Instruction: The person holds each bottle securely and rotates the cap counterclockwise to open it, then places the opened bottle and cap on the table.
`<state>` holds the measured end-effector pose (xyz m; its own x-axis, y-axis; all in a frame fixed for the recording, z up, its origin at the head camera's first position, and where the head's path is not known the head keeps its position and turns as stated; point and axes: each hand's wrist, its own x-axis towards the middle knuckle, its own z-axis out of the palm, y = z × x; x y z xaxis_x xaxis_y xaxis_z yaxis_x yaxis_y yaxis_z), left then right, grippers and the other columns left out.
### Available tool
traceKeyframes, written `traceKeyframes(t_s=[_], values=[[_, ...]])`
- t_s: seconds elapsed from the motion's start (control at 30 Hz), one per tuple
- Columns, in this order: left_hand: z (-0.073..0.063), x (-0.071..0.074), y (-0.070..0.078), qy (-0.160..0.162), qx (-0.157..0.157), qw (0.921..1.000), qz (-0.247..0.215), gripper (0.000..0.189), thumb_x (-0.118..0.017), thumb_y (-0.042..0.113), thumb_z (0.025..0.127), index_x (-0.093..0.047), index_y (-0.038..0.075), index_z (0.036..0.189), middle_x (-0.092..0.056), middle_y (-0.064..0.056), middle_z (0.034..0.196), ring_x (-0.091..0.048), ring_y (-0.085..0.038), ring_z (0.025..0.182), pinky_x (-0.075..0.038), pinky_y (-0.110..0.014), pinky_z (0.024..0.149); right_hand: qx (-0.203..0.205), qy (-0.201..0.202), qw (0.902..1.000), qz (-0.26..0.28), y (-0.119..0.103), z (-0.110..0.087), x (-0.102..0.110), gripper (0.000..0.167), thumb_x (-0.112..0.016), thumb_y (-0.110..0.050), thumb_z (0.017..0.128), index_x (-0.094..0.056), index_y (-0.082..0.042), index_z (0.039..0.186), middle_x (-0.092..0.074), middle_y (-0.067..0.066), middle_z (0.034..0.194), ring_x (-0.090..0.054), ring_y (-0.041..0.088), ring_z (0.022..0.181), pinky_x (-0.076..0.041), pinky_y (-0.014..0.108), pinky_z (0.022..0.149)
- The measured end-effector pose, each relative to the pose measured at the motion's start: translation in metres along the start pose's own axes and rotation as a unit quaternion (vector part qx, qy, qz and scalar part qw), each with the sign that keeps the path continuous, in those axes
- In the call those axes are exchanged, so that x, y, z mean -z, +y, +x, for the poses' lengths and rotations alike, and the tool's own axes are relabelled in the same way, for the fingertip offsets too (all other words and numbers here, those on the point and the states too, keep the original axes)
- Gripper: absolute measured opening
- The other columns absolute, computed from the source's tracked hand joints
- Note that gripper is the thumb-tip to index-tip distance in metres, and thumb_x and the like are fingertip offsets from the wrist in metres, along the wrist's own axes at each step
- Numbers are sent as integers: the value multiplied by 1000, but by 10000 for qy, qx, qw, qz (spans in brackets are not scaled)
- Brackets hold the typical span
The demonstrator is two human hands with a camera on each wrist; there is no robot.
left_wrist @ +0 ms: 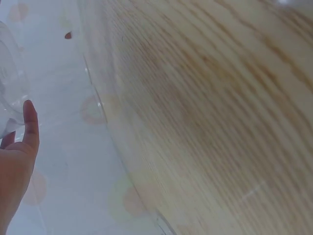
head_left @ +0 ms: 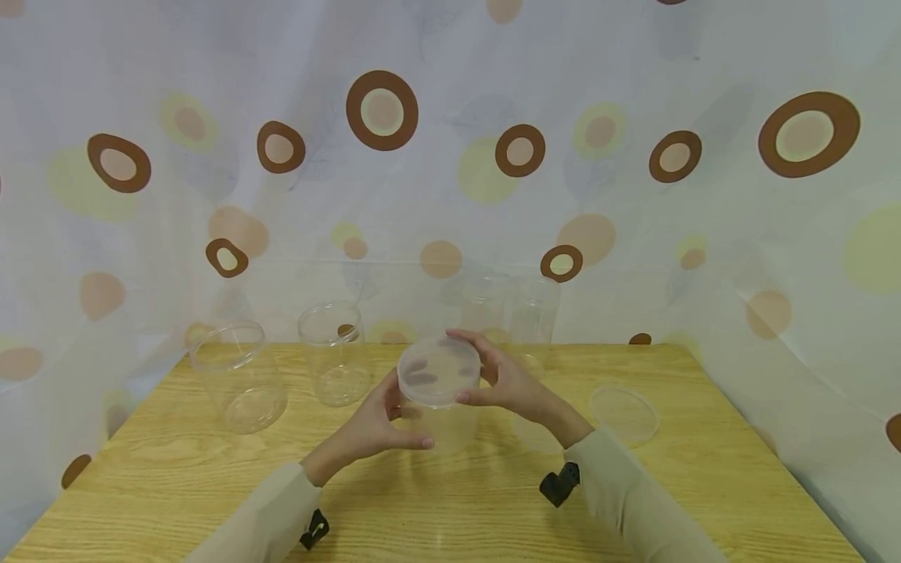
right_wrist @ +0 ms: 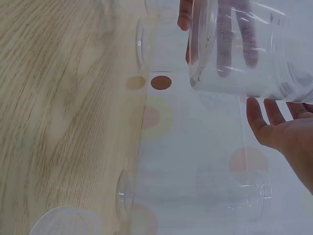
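A clear plastic jar (head_left: 445,430) with a frosted round lid (head_left: 439,371) on its top is between my hands, in the middle of the head view. My left hand (head_left: 369,428) holds the jar's body from the left, the thumb in front. From the right, my right hand (head_left: 512,383) grips the lid's rim, thumb at the near edge and fingers at the far side. The right wrist view has the jar (right_wrist: 274,73) off the table, with left-hand fingers visible through its wall. Only part of the left hand (left_wrist: 19,159) appears in the left wrist view.
Two lidless clear jars (head_left: 242,383) (head_left: 335,356) stand at the left of the wooden table (head_left: 450,516). Behind my right hand are two taller clear jars (head_left: 533,324) (head_left: 482,301). A loose clear lid (head_left: 625,414) lies at the right. A patterned curtain (head_left: 436,195) hangs behind the table.
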<state>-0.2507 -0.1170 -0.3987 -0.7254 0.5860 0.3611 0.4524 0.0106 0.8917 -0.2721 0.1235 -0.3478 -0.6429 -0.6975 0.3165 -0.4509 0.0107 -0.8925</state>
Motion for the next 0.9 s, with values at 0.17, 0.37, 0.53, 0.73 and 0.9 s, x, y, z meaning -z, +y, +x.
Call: traceKeyframes(t_s=[0.17, 0.37, 0.53, 0.73, 0.9], values=[[-1, 1, -1, -8, 33, 10000, 4, 98, -78, 9, 71, -15, 24, 146, -34, -12, 141, -48, -14, 118, -44, -40, 92, 68, 35, 9997, 220, -1, 3, -1, 82, -71, -25, 80, -21, -15, 144, -29, 12, 142, -36, 32, 125, -36, 47, 99], [-1, 1, -1, -7, 4, 10000, 15, 101, -78, 7, 70, -14, 26, 146, -34, -9, 141, -48, -14, 118, -45, -35, 93, 175, 86, 9993, 312, -2, 6, -2, 86, -71, -27, 80, -18, -8, 144, -30, 13, 141, -38, 29, 123, -42, 45, 93], [-2, 1, -2, -58, -17, 9999, 128, 99, -78, 7, 71, -14, 25, 145, -37, -9, 140, -50, -14, 118, -43, -33, 95, 309, 152, 9985, 426, -3, 8, 0, 83, -71, -30, 80, -20, -10, 143, -29, 12, 143, -40, 27, 123, -44, 42, 92], [-6, 6, -5, 118, 9, 9994, 312, 97, -78, 9, 71, -17, 25, 145, -38, -11, 140, -50, -27, 119, -43, -29, 94, 429, 438, 9970, 468, -4, 6, 7, 81, -71, -28, 80, -22, -7, 141, -29, 15, 143, -38, 31, 125, -43, 34, 94], [-14, 14, -9, 325, 214, 9981, 476, 94, -78, 10, 71, -20, 24, 143, -37, -10, 142, -41, -36, 126, -40, -27, 96, 360, 629, 9963, 454, -6, 1, 14, 80, -72, -24, 80, -23, -7, 141, -29, 15, 143, -39, 23, 126, -43, 28, 93]])
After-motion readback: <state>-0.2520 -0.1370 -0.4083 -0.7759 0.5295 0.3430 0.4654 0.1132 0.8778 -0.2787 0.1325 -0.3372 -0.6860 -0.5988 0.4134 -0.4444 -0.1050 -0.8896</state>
